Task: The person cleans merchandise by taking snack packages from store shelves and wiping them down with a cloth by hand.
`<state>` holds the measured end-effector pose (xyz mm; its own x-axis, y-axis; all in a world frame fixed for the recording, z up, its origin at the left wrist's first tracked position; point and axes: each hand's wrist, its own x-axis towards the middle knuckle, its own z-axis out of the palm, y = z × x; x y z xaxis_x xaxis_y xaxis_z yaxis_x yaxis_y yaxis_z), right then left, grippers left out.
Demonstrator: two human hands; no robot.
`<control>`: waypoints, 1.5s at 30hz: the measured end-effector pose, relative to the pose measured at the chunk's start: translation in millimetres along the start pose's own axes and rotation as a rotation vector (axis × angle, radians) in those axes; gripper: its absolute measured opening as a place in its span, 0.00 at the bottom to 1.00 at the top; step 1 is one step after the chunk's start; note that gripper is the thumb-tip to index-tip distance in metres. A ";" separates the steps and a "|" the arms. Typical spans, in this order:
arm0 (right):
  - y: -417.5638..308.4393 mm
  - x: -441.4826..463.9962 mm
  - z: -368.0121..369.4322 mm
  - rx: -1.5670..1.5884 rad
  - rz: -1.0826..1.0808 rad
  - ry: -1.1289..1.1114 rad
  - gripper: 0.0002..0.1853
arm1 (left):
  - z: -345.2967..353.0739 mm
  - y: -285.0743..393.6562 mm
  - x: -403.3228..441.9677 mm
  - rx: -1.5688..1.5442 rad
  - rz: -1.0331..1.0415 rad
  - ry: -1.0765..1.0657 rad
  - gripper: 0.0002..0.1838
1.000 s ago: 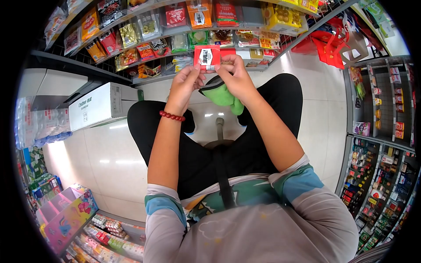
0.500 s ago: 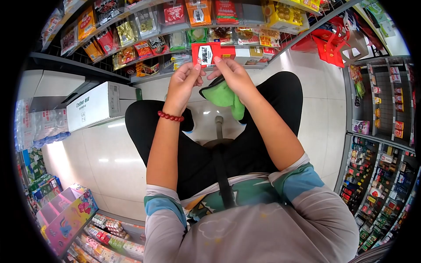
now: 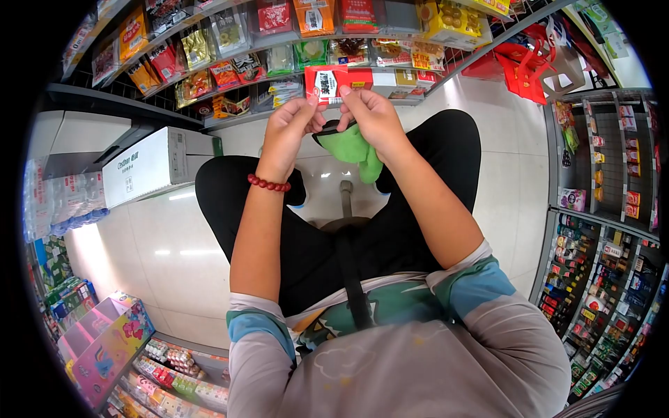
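A small red snack packet with a white panel and black lettering is held up in front of the shelf by both hands. My left hand pinches its lower left corner between thumb and fingers; a red bead bracelet circles that wrist. At the packet's lower right, my right hand grips it with the thumb on the front. A green cloth with a dark edge hangs beneath my right hand, apparently tucked in its fingers; how it is held is hidden.
Snack shelves full of packets run across the front. To the left stand a white carton and wrapped bottles. Red bags hang at the front right, above stocked racks. A stool is under me.
The packet has shifted slightly, and the green cloth hangs a little higher and more bunched. Both hands keep their grip.
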<state>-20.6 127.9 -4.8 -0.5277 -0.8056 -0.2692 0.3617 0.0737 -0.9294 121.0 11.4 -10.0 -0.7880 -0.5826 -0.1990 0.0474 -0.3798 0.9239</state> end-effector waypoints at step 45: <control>-5.3 0.6 -5.2 -0.121 -0.203 -0.069 0.18 | -0.9 5.2 -0.7 0.128 0.062 -0.001 0.15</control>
<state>-26.8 130.1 -1.3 -0.5251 -0.8489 -0.0600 0.1569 -0.0274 -0.9872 122.4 9.2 -5.3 -0.7865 -0.6015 -0.1400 0.0172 -0.2480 0.9686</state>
